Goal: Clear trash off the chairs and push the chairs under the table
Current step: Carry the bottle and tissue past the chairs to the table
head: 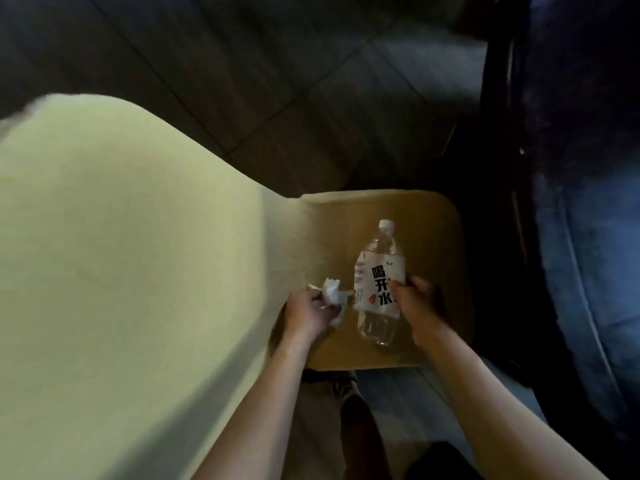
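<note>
**Both hands on trash lying on a chair seat, seen from above**

Head view, left to right. The pale yellow-green backrest of the chair fills the left half of the view and is blurred at its upper edge. It joins the tan seat, which lies right of centre.

Near the seat's left edge, where it meets the backrest, the left hand is closed around a crumpled white tissue. Part of the tissue sticks up above the fingers.

Just beside the tissue, a clear plastic bottle lies lengthwise in the middle of the seat. Its white cap points to the seat's far edge and its base to the near edge. A white label with black characters wraps its middle.

The right hand grips the bottle from the right, thumb on the label and fingers curled around the far side. Whether the bottle rests on the seat or is raised off it cannot be told.

Below the seat's near edge a shoe stands on the floor. Dark tiled floor lies beyond the chair. A blue padded surface runs along the right border of the view, well apart from the seat.
</note>
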`<state>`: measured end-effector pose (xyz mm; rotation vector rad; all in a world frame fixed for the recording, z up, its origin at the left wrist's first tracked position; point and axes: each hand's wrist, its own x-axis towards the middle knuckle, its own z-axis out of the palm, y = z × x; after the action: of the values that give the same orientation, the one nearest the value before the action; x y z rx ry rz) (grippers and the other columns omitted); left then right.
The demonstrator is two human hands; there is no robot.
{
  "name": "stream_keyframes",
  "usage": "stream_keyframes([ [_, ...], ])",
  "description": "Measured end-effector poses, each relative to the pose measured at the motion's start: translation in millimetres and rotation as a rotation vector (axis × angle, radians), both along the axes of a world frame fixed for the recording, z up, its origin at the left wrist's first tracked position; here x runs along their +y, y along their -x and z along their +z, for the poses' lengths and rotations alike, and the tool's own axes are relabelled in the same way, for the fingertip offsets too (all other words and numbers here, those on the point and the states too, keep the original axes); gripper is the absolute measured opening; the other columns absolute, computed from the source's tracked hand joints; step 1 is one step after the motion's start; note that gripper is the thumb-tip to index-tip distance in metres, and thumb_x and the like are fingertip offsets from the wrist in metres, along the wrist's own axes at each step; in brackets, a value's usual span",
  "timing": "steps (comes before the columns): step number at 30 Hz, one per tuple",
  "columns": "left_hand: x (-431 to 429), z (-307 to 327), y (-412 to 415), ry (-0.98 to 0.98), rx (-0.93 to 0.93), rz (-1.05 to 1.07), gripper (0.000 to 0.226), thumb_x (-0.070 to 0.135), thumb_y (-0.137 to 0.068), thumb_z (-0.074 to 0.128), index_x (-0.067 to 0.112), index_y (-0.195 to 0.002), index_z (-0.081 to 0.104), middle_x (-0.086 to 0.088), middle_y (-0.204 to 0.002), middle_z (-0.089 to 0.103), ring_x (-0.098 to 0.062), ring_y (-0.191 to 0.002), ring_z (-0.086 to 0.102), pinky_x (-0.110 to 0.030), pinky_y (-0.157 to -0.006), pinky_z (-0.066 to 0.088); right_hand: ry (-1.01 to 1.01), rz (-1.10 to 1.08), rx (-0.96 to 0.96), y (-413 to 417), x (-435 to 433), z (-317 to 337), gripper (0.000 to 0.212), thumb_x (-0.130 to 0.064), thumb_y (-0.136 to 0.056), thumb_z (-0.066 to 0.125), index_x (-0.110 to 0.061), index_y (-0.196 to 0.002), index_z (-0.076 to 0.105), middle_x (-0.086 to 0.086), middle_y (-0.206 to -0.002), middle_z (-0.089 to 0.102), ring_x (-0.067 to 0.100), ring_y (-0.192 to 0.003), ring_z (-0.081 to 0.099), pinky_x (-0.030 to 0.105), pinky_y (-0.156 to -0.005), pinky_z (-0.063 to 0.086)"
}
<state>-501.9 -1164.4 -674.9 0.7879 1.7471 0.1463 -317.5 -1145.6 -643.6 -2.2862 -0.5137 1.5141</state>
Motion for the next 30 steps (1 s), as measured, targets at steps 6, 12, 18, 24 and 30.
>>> stream_keyframes([
  [6,-4.2,-48.7,-32.9,-0.006,0.037,0.019,0.017,0.016,-0.085,0.076,0.024,-0.098,0.071,0.002,-0.114,0.051,-0.013,-0.110,0.042,-0.012,-0.097,0.034,0.017,0.061,0.011,-18.9,20.2,-43.1,0.012,-0.020,-0.097,0.063,-0.018,-0.108,0.067,0.005,-0.100,0.073,0.018,-0.086,0.070,0.030,-0.067,0.056],
  [12,2.9,-59.6,-47.0,-0.043,0.086,0.171,0.044,0.057,-0.063,0.076,0.018,-0.084,0.078,-0.002,-0.084,0.075,-0.022,-0.085,0.069,-0.046,-0.079,0.060,0.027,0.078,0.031,-33.6,34.5,-57.1,0.020,-0.019,-0.097,0.063,-0.014,-0.116,0.069,0.007,-0.105,0.074,0.021,-0.090,0.071,0.033,-0.068,0.056],
  [18,36.2,-26.3,-39.1,-0.046,0.028,0.170,0.033,0.023,-0.085,0.079,0.017,-0.116,0.072,0.010,-0.095,0.069,-0.006,-0.086,0.063,-0.011,-0.064,0.044,0.004,0.087,0.010,-41.6,46.6,-40.9,0.021,-0.019,-0.097,0.062,-0.013,-0.116,0.068,0.006,-0.103,0.072,0.016,-0.086,0.068,0.026,-0.061,0.052],
  [24,71.2,32.2,-30.9,-0.081,0.048,0.273,0.039,0.019,-0.084,0.080,0.018,-0.121,0.070,0.004,-0.110,0.071,-0.016,-0.105,0.065,-0.028,-0.084,0.050,-0.065,0.058,0.066,-34.2,67.3,12.2,0.021,-0.022,-0.099,0.061,-0.014,-0.116,0.068,0.007,-0.107,0.074,0.021,-0.092,0.070,0.034,-0.074,0.058],
  [30,107.2,139.3,-21.5,-0.304,0.032,0.334,0.056,0.016,-0.080,0.082,0.022,-0.130,0.058,-0.001,-0.123,0.066,-0.019,-0.104,0.066,-0.023,-0.070,0.053,-0.229,-0.005,0.140,-33.5,94.9,115.8,0.024,-0.018,-0.093,0.069,-0.008,-0.115,0.067,0.009,-0.098,0.077,0.025,-0.086,0.076,0.044,-0.077,0.064],
])
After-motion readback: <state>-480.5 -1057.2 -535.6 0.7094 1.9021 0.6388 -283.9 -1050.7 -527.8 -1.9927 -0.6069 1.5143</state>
